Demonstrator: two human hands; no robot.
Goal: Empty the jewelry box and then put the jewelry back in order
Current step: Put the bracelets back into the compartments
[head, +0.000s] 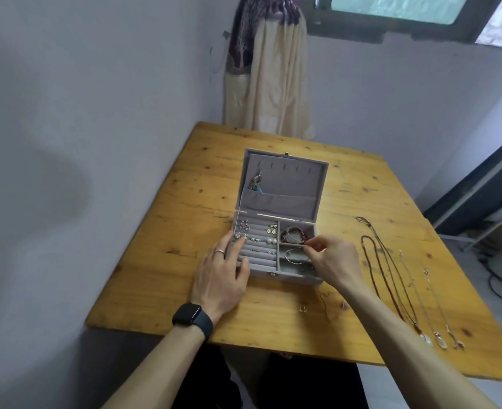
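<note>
A dark watch point(189, 315) sits on the left wrist at the near edge of the tabletop point(155, 261), which is knotty yellow wood. Just past that edge, a small pair of earrings point(303, 309) lies loose on the wood.

The left hand point(223, 278), wearing a ring point(218, 251), lies open, its straight fingers resting on the grey ring rolls in the left half of the box point(269, 273). The right hand point(331, 258) is curled, thumb and forefinger pinched together over the divider between the two right compartments. Whether they hold anything is too small to tell.

The box stands open near the middle of the tabletop. Studs and rings sit in the rolls, a red bracelet point(294, 235) lies in the far right compartment, and a silver bangle point(295, 256) lies in the nearer one. Toward the right edge, several necklaces point(391, 276) lie in rows, pendants nearest.

The lid point(285, 187) stands upright, with earrings point(256, 183) hanging at its left. Beyond the far edge hang a cream curtain point(270, 84) and a dark-framed window point(397, 13) in pale walls.
</note>
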